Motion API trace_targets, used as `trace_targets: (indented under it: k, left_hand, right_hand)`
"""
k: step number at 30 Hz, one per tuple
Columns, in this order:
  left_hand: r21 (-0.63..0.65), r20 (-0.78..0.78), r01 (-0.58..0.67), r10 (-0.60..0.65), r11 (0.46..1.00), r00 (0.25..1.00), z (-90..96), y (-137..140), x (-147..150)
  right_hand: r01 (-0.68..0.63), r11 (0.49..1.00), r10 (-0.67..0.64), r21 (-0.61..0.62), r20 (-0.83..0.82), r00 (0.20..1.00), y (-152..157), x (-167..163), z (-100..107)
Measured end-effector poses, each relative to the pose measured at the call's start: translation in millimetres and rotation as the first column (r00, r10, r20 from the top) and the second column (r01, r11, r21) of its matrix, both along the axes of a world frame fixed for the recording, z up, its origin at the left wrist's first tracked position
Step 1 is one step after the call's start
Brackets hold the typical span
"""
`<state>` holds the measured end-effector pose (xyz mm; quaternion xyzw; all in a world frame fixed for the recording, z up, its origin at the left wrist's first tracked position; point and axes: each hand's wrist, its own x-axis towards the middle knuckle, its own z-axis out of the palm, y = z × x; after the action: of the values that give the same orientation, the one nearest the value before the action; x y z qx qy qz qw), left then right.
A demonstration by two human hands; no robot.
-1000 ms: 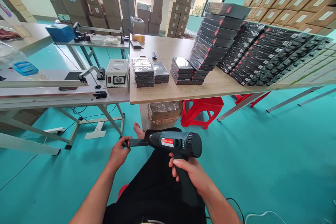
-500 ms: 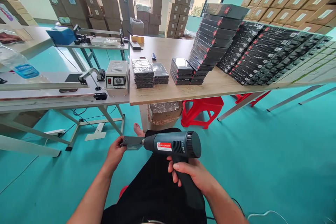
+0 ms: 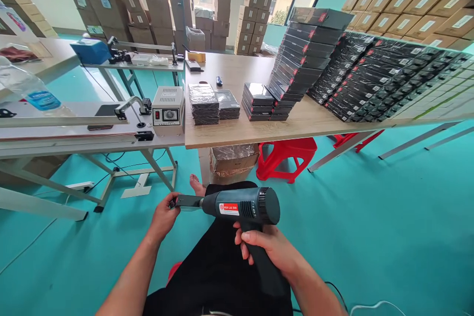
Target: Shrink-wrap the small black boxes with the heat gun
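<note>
My right hand [image 3: 264,247] is wrapped round the handle of a dark green and black heat gun [image 3: 240,205], held sideways above my lap. Its nozzle points left at a thin dark box [image 3: 189,201]. The far end of that box is pinched in my left hand [image 3: 166,215], fingers closed on its edge. Nozzle and box sit very close together; whether they touch I cannot tell. On the wooden table [image 3: 229,131] ahead stand small stacks of film-wrapped black boxes [image 3: 203,103] and further dark boxes [image 3: 257,101].
A tall leaning stack of black boxes [image 3: 311,49] and rows of wrapped boxes [image 3: 370,76] fill the table's right side. At left are a sealing machine [image 3: 66,128], its control box [image 3: 168,111] and a plastic bottle [image 3: 39,98]. A red stool [image 3: 285,155] stands under the table.
The heat gun and right hand have shifted slightly left. The thin box has tilted a little in my left hand, its front side now narrower to view. The camera view has moved slightly.
</note>
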<state>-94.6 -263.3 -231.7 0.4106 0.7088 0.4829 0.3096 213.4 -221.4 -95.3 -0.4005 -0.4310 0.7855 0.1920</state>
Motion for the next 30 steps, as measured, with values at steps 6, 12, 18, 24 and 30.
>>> trace_targets:
  k: [6, 12, 18, 24, 30]
  left_hand:
    - [-0.022, 0.38, -0.039, 0.044, 0.999, 0.924, -8.1, -1.1, -0.1]
    - [-0.194, 0.654, -0.151, 0.243, 0.969, 0.716, -16.3, 3.0, 6.3]
    - [-0.221, 0.768, -0.14, 0.261, 0.965, 0.585, -19.5, 2.9, 3.3]
    - [-0.269, 0.815, -0.178, 0.322, 0.947, 0.482, -25.6, -5.2, -1.8]
    - [-0.285, 0.863, -0.23, 0.354, 0.93, 0.361, -26.9, -4.8, -0.9]
  right_hand:
    - [0.071, 0.997, -0.073, -0.036, -0.053, 0.996, 8.8, -5.4, 1.4]
    - [-0.022, 1.0, 0.023, 0.004, -0.148, 0.989, 3.5, -23.1, 19.8]
    - [-0.226, 0.974, 0.223, -0.031, -0.092, 0.971, -17.4, -14.3, 8.7]
    - [-0.231, 0.97, 0.234, -0.081, 0.029, 0.972, -39.8, 15.5, -7.6]
    - [-0.148, 0.981, 0.145, -0.129, -0.034, 0.989, -46.3, 12.2, -11.8]
